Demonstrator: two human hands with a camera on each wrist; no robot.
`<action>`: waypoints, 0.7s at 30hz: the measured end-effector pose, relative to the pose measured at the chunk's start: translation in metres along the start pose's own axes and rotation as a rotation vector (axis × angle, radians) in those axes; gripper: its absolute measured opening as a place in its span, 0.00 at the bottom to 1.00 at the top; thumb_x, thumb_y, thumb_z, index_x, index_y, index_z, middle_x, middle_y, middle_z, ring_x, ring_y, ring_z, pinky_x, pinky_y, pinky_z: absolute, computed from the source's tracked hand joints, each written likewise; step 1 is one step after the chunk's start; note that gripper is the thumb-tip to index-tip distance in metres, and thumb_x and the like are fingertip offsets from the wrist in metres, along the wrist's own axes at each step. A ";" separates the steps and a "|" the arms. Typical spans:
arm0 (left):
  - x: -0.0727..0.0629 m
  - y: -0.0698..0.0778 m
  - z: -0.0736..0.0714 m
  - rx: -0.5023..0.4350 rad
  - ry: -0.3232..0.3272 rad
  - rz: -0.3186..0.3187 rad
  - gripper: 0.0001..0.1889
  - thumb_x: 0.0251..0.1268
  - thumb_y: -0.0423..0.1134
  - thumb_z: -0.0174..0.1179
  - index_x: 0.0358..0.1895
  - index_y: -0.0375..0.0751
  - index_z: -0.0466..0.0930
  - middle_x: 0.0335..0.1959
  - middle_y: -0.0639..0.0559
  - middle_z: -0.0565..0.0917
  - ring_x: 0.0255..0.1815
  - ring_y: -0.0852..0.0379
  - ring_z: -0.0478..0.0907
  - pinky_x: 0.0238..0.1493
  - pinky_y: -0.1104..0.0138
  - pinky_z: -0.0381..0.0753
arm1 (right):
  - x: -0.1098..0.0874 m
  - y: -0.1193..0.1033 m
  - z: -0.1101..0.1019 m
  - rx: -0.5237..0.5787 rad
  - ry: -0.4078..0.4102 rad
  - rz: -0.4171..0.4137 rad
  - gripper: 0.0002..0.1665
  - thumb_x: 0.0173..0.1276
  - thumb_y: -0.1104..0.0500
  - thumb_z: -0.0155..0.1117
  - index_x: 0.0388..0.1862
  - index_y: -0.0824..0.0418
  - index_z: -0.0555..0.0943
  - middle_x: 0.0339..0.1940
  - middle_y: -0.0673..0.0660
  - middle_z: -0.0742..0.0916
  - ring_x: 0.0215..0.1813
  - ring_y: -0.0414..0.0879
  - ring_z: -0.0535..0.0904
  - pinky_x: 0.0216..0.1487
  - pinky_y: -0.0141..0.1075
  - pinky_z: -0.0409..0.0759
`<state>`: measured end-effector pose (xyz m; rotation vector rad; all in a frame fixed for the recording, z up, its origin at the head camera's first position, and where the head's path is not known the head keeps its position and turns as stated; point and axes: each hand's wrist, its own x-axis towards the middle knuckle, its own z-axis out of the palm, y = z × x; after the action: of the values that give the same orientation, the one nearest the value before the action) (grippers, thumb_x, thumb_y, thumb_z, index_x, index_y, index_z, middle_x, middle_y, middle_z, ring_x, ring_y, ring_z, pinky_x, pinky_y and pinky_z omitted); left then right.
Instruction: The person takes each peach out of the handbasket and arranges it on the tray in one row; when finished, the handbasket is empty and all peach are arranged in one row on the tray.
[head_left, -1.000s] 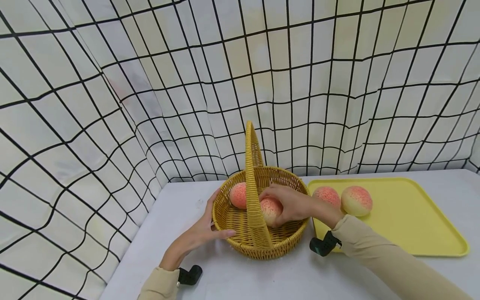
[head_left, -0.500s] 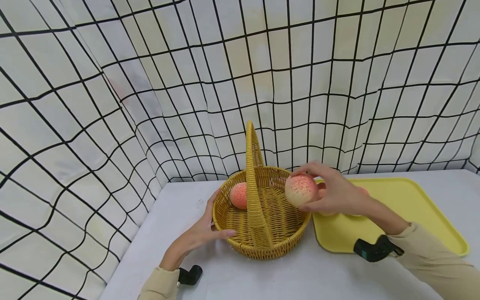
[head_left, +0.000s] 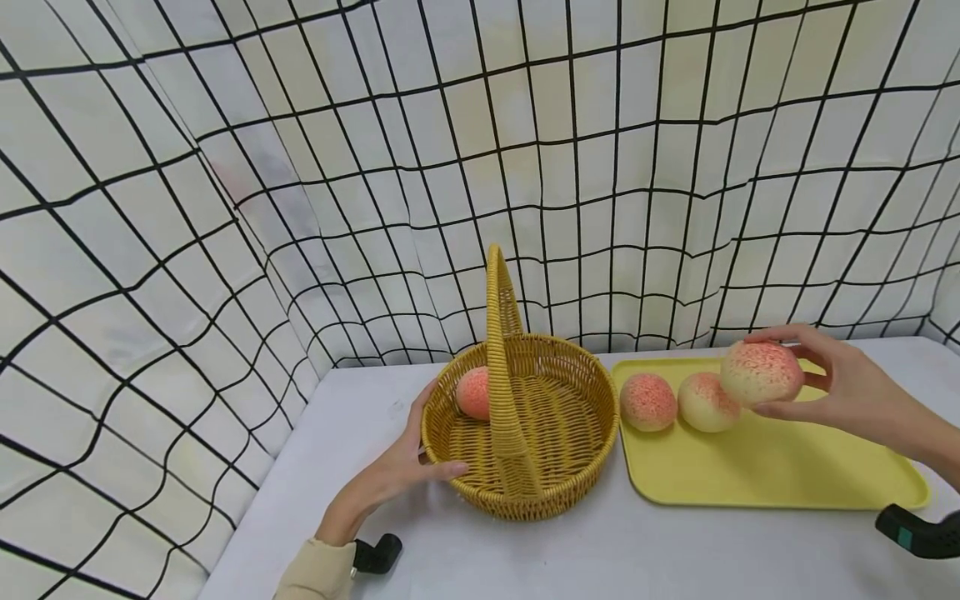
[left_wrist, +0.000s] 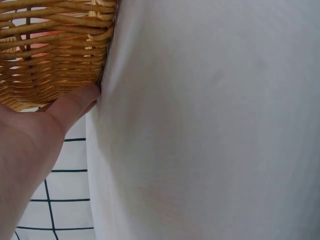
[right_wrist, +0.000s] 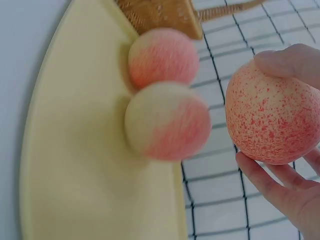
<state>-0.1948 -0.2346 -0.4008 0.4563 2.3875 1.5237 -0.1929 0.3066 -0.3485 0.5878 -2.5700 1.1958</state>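
My right hand holds a pink-speckled cream peach above the yellow tray, with thumb and fingers around it. Beneath and left of it, a pinkish peach and a paler peach lie side by side on the tray; both also appear in the right wrist view. A wicker basket with a tall handle stands left of the tray. My left hand grips its left side, the thumb at the rim and fingers around the outer wall. Inside lies one pink peach, partly behind the handle.
A white tabletop carries the basket and tray, which stand close together. Behind and to the left rises a white wall with black grid netting. The basket handle arches high over the basket's middle.
My right hand has lifted a peach out of the basket and carried it rightward over the tray. My left hand and the basket stay in place; the view has shifted slightly.
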 end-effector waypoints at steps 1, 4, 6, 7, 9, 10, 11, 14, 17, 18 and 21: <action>0.000 -0.001 0.000 0.002 -0.001 0.002 0.68 0.59 0.52 0.76 0.85 0.59 0.24 0.86 0.36 0.39 0.84 0.33 0.48 0.79 0.38 0.52 | -0.003 0.006 -0.002 -0.006 0.004 0.022 0.45 0.51 0.66 0.87 0.67 0.56 0.76 0.62 0.37 0.80 0.57 0.26 0.74 0.49 0.15 0.74; 0.000 -0.002 0.000 0.008 0.000 0.005 0.67 0.60 0.52 0.76 0.85 0.60 0.25 0.86 0.36 0.40 0.84 0.33 0.49 0.79 0.38 0.52 | -0.009 0.024 -0.006 -0.027 0.007 0.066 0.44 0.52 0.65 0.87 0.67 0.57 0.75 0.60 0.32 0.79 0.54 0.25 0.74 0.46 0.15 0.74; 0.000 -0.002 0.000 0.016 0.002 0.009 0.67 0.60 0.52 0.76 0.85 0.60 0.25 0.86 0.35 0.40 0.83 0.32 0.49 0.79 0.38 0.52 | -0.012 0.035 -0.007 -0.039 -0.002 0.085 0.44 0.53 0.64 0.87 0.67 0.58 0.74 0.59 0.29 0.77 0.52 0.23 0.73 0.45 0.15 0.74; 0.000 -0.002 0.000 0.019 0.002 0.009 0.67 0.60 0.52 0.76 0.85 0.60 0.25 0.86 0.35 0.40 0.83 0.32 0.49 0.79 0.38 0.52 | -0.014 0.040 -0.007 -0.034 -0.003 0.089 0.44 0.52 0.65 0.87 0.66 0.58 0.74 0.59 0.28 0.77 0.51 0.23 0.73 0.45 0.15 0.74; 0.000 -0.002 0.000 0.015 -0.001 0.008 0.67 0.60 0.52 0.76 0.85 0.60 0.25 0.86 0.35 0.40 0.84 0.33 0.48 0.79 0.38 0.52 | -0.017 0.050 -0.006 -0.026 -0.011 0.090 0.44 0.51 0.67 0.86 0.66 0.58 0.75 0.58 0.27 0.77 0.50 0.23 0.74 0.44 0.16 0.76; 0.000 -0.002 0.000 0.012 -0.001 0.006 0.67 0.60 0.52 0.76 0.85 0.60 0.25 0.86 0.35 0.40 0.84 0.33 0.48 0.79 0.39 0.52 | -0.018 0.055 -0.005 -0.031 -0.016 0.089 0.44 0.51 0.67 0.87 0.66 0.58 0.75 0.58 0.26 0.76 0.49 0.23 0.74 0.43 0.17 0.76; 0.001 -0.002 0.000 0.008 -0.002 0.005 0.67 0.60 0.52 0.76 0.85 0.60 0.25 0.86 0.35 0.39 0.84 0.33 0.48 0.79 0.39 0.52 | -0.018 0.059 -0.004 -0.031 -0.023 0.081 0.44 0.50 0.68 0.86 0.66 0.58 0.76 0.58 0.25 0.76 0.49 0.23 0.74 0.43 0.19 0.78; 0.001 -0.003 0.001 -0.007 -0.006 0.000 0.67 0.60 0.51 0.76 0.85 0.60 0.25 0.86 0.36 0.39 0.84 0.34 0.48 0.79 0.40 0.53 | -0.019 0.071 0.000 -0.051 -0.051 0.069 0.44 0.50 0.67 0.87 0.66 0.58 0.76 0.58 0.23 0.75 0.49 0.23 0.73 0.42 0.24 0.79; 0.001 -0.002 0.001 -0.009 -0.005 -0.006 0.67 0.59 0.52 0.77 0.85 0.60 0.25 0.86 0.37 0.39 0.84 0.35 0.48 0.79 0.40 0.53 | -0.019 0.076 0.004 -0.078 -0.083 0.083 0.43 0.52 0.63 0.87 0.66 0.58 0.77 0.60 0.24 0.72 0.50 0.22 0.72 0.42 0.28 0.80; 0.001 -0.002 0.001 -0.008 -0.005 -0.007 0.68 0.59 0.52 0.77 0.85 0.60 0.25 0.86 0.37 0.39 0.84 0.35 0.48 0.79 0.40 0.53 | -0.019 0.077 0.005 -0.083 -0.095 0.087 0.43 0.52 0.62 0.87 0.67 0.58 0.77 0.60 0.24 0.71 0.50 0.22 0.71 0.42 0.28 0.81; 0.001 -0.002 0.001 -0.012 -0.004 -0.012 0.68 0.59 0.52 0.77 0.85 0.60 0.25 0.86 0.36 0.40 0.84 0.35 0.49 0.79 0.41 0.54 | -0.018 0.078 0.008 -0.093 -0.113 0.098 0.43 0.54 0.60 0.87 0.67 0.57 0.77 0.62 0.27 0.70 0.51 0.22 0.71 0.43 0.28 0.81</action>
<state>-0.1961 -0.2342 -0.4028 0.4416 2.3721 1.5295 -0.2131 0.3502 -0.4128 0.5295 -2.7609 1.0950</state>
